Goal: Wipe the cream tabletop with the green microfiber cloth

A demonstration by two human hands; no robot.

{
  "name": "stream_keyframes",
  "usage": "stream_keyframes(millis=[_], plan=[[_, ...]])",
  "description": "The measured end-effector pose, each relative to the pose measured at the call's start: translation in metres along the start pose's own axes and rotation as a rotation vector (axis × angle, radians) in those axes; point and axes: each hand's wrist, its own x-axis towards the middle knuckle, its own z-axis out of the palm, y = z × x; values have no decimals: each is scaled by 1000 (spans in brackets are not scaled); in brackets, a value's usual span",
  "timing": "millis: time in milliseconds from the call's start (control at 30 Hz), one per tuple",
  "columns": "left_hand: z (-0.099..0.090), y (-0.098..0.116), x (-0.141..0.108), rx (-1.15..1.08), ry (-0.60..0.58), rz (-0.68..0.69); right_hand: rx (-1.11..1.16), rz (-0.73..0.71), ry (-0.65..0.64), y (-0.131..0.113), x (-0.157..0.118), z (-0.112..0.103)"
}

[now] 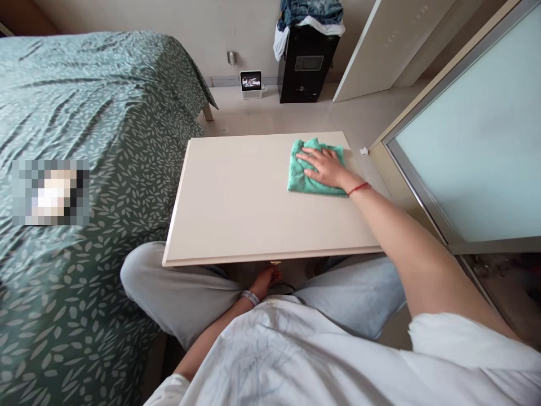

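Observation:
A green cloth lies spread near the far right corner of a cream tabletop. My right hand rests flat on the cloth, its fingers apart and pointing left, with a red thread round the wrist. Below the near edge of the tabletop, between my knees, is my left hand, with a pale band on its wrist. Its fingers are partly hidden under the edge, close to a small brass-coloured fitting, and I cannot make out whether they hold anything.
On the left stands a bed with a green leaf-patterned cover. A small screen and a black cabinet topped with clothes are by the wall. An open door and a frosted glass panel stand at the right.

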Motion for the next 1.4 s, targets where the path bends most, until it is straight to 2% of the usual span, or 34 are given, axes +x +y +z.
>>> stream_keyframes(millis=[100,167,267,367,433,500,633,800,867,933,1000,1067,1133,1300,1400], plan=[[0,1,-1,-13,13,0,-10,152,15,8,45,-9],[-1,2,-1,-19,23,-2,-5,207,25,10,62,-12],[-2,2,1,-15,29,-4,-3,239,30,10,69,-11],[-1,2,2,-5,32,-8,-7,211,24,11,55,-5],[-1,2,2,4,32,-8,-16,152,30,10,31,1],[0,2,3,10,24,-4,-37,70,41,6,-4,8],[0,1,2,14,-6,-2,-84,-70,53,-12,-99,20],[1,0,0,9,-3,-3,-109,-159,110,-37,-211,29],[2,0,-1,8,2,-5,-127,-154,133,-39,-238,32],[2,0,-1,7,-2,-6,-137,-128,130,-35,-248,34],[2,-1,-1,6,-7,-6,-140,-70,112,-26,-240,33],[2,-1,0,9,-10,-8,-139,22,98,-13,-214,29],[2,0,0,14,-11,-12,-130,123,87,1,-173,23],[0,-1,4,14,2,-14,-108,291,56,29,-52,1],[-2,-2,8,10,6,-8,-103,385,54,38,5,-9]])
